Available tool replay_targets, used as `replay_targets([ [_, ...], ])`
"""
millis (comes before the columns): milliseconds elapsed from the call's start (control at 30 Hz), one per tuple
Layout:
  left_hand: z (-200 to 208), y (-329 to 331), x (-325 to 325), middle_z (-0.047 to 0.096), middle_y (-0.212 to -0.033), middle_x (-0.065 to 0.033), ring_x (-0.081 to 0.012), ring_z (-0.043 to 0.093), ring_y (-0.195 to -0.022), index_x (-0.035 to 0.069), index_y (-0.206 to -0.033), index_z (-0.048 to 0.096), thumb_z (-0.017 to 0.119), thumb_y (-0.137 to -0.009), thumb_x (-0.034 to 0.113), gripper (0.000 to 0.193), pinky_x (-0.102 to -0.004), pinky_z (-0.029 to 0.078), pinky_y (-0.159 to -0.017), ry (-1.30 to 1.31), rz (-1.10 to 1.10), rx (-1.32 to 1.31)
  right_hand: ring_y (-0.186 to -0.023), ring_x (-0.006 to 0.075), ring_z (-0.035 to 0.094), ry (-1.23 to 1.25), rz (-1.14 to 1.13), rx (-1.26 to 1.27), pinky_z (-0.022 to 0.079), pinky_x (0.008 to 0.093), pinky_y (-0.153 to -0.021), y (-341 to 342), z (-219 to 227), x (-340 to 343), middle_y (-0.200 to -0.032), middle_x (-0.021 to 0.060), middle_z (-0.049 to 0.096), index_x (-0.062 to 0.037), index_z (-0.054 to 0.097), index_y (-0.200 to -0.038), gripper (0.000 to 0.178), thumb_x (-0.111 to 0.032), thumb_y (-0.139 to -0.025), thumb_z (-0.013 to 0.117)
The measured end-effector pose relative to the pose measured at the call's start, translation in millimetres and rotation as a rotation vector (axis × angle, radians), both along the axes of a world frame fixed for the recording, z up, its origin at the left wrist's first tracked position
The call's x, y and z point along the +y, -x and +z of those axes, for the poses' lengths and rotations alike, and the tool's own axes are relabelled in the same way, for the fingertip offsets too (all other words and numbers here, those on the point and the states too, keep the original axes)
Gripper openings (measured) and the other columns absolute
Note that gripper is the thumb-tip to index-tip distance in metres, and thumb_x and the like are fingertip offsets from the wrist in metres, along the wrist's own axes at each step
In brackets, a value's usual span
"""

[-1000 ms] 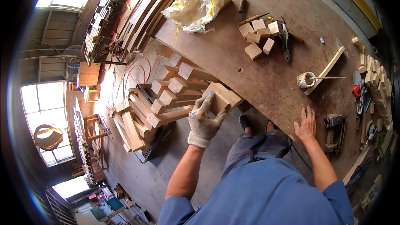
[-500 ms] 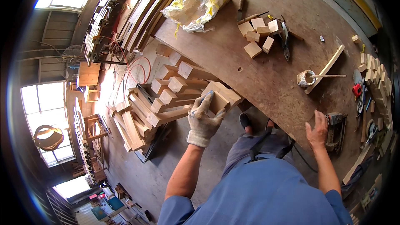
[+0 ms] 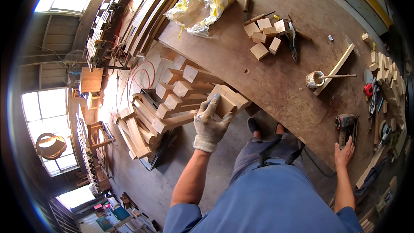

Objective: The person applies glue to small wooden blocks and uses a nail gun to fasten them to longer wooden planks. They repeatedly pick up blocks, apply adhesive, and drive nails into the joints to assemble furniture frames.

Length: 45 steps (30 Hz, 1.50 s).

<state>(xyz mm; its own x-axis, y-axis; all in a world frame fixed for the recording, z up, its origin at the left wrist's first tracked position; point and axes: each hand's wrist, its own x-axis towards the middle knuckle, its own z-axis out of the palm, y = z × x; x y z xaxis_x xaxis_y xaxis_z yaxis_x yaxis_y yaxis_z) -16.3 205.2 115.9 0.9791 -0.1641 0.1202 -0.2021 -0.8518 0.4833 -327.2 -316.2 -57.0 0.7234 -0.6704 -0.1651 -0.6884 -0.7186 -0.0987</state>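
Observation:
My left hand, in a white work glove with blue fingertips, grips a pale wooden piece at the table's near edge. Its thumb and fingers lie around the wood, and the palm side is hidden. Bare, my right hand is on the right part of the table, fingers apart, at the near end of a nail gun. Whether the fingertips touch the tool I cannot tell. Beside my left hand, several square wooden legs are stacked with their ends toward the table.
On the brown table lie small wood blocks, pliers, a glue pot with a stick, and a wooden strip. A crumpled plastic bag sits at the far left. More blocks and a red tape measure line the right.
My right hand has moved right and nearer to me, from beside the nail gun to its near end. The nail gun has shifted slightly. My left hand keeps its grip on the wooden piece.

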Motion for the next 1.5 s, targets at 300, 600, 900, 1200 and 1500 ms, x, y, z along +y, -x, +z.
replay_targets([
  [300, 1.1, 0.0, -0.6, 0.071, -0.126, -0.0209, -0.0358, 0.072, -0.114, 0.001, -0.136, 0.069, 0.092, -0.073, 0.020, 0.069, -0.0428, 0.059, -0.100, -0.016, -0.011, -0.005, -0.125, 0.0481, 0.059, -0.026, -0.073, 0.054, 0.043, 0.0575, -0.109, -19.8, -15.7, 2.8, -0.136, 0.0314, 0.062, -0.0055, 0.033, -0.164, 0.090, -0.019, -0.089, 0.080],
  [600, -1.0, -0.5, 0.9, 0.071, -0.127, -0.0191, -0.0350, 0.072, -0.115, 0.003, -0.137, 0.069, 0.092, -0.073, 0.019, 0.070, -0.0428, 0.058, -0.100, -0.016, -0.017, 0.011, -0.120, 0.0528, 0.062, -0.059, -0.004, -0.148, 0.048, 0.0558, -0.104, -19.7, -39.2, -14.2, -0.125, 0.0364, 0.066, -0.0002, 0.039, -0.157, 0.084, -0.011, -0.082, 0.075],
  [900, -0.2, 1.4, 1.2, 0.071, -0.126, -0.0191, -0.0352, 0.072, -0.113, 0.003, -0.137, 0.070, 0.092, -0.073, 0.019, 0.070, -0.0432, 0.059, -0.099, -0.008, 0.000, 0.001, -0.100, 0.0478, 0.070, -0.692, 0.187, -0.214, 0.054, 0.0505, -0.090, -126.3, 123.3, 87.6, -0.101, 0.0320, 0.070, 0.0059, 0.064, -0.116, 0.046, -0.021, -0.080, 0.075],
  [1200, 0.9, 0.8, 0.4, 0.072, -0.125, -0.0197, -0.0357, 0.073, -0.111, 0.002, -0.134, 0.070, 0.092, -0.073, 0.020, 0.068, -0.0437, 0.060, -0.097, 0.027, 0.007, 0.006, -0.100, 0.0344, 0.073, -1.009, 0.466, -0.280, 0.057, 0.0444, -0.087, -175.7, 155.6, 183.1, -0.110, 0.0186, 0.072, 0.0025, 0.067, -0.117, 0.035, -0.014, -0.089, 0.079],
  [1500, -2.3, 0.9, 1.7, 0.072, -0.125, -0.0191, -0.0349, 0.073, -0.111, 0.002, -0.135, 0.070, 0.092, -0.073, 0.020, 0.068, -0.0426, 0.060, -0.097, -0.029, -0.018, -0.041, -0.079, 0.0416, 0.072, -1.024, 0.765, -0.419, 0.059, 0.0453, -0.068, -205.8, 162.1, 231.2, -0.088, 0.0161, 0.070, -0.0050, 0.068, -0.096, 0.019, -0.009, -0.080, 0.077],
])
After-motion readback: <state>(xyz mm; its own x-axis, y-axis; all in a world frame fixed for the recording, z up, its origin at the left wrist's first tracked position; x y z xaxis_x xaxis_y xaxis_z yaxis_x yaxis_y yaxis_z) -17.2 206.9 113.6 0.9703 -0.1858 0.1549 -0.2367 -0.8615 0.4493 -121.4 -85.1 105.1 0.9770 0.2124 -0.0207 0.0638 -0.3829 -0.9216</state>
